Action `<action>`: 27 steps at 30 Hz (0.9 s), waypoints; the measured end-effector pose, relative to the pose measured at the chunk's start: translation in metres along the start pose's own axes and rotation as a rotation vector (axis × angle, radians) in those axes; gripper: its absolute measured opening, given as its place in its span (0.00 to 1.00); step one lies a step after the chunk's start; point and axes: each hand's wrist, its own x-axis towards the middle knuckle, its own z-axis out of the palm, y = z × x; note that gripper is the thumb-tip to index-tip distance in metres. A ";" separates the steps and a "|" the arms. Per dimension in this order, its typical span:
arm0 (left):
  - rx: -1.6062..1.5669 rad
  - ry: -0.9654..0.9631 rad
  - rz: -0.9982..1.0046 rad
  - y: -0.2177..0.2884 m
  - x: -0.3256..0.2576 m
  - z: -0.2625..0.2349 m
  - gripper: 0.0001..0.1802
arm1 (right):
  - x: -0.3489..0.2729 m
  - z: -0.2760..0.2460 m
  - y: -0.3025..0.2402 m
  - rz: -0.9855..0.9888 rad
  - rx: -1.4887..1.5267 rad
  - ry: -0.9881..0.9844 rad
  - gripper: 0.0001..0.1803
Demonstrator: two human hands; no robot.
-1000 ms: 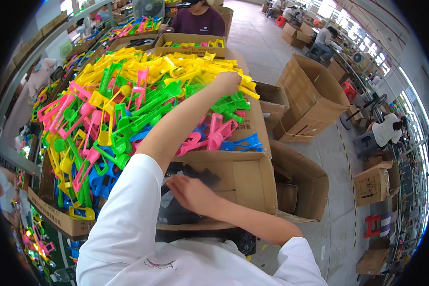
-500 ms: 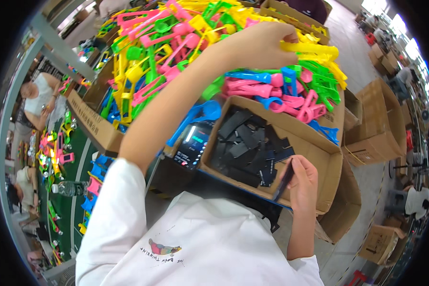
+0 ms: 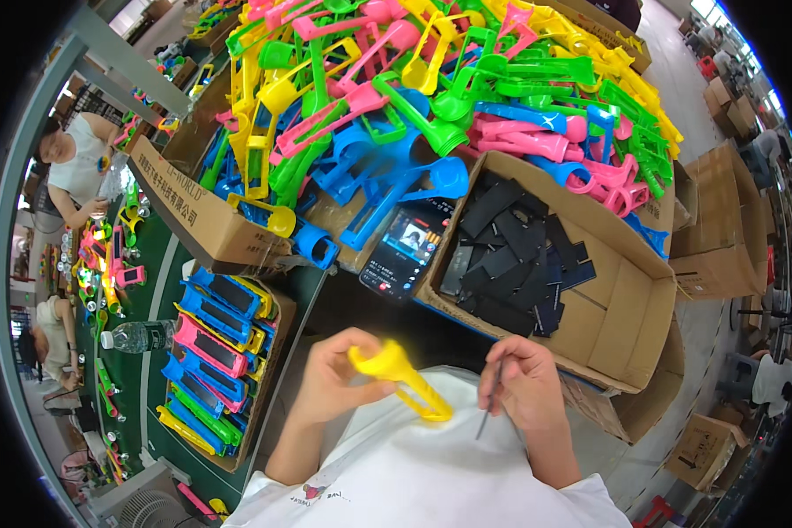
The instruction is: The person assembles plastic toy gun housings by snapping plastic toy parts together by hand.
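Close to my shirt, my left hand [image 3: 330, 383] grips a yellow plastic frame [image 3: 427, 400] by its round cup end. The frame's open slotted part tilts down to the right. A short gap away, my right hand [image 3: 530, 392] pinches a thin black panel [image 3: 487, 407], seen nearly edge-on and pointing downward. Beyond the hands, several black panels [image 3: 515, 264] lie piled in the left part of an open cardboard box [image 3: 620, 308]. Farther off rises a heap of yellow, green, pink and blue plastic frames [image 3: 396, 123].
A lit phone [image 3: 403, 251] leans left of the panel box. On the left, a carton holds a row of frames with dark panels fitted [image 3: 216, 352], beside a water bottle [image 3: 141, 336]. A fan [image 3: 150, 510] stands lower left. Large cartons [image 3: 722, 220] sit right. A person [image 3: 84, 167] works far left.
My left hand has come back from the heap to my chest, bringing a yellow frame. My right hand has moved slightly down and left, still pinching the panel. The view has shifted.
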 end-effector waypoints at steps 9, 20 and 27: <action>-0.343 -0.020 -0.241 -0.070 -0.019 0.025 0.21 | 0.009 0.010 0.039 0.191 -0.256 0.004 0.14; -0.338 0.104 -0.097 -0.070 -0.006 0.033 0.29 | 0.025 0.031 0.055 0.012 -0.610 0.145 0.09; -0.372 0.141 -0.041 -0.067 -0.004 0.039 0.29 | 0.027 0.033 0.057 -0.104 -0.693 0.119 0.09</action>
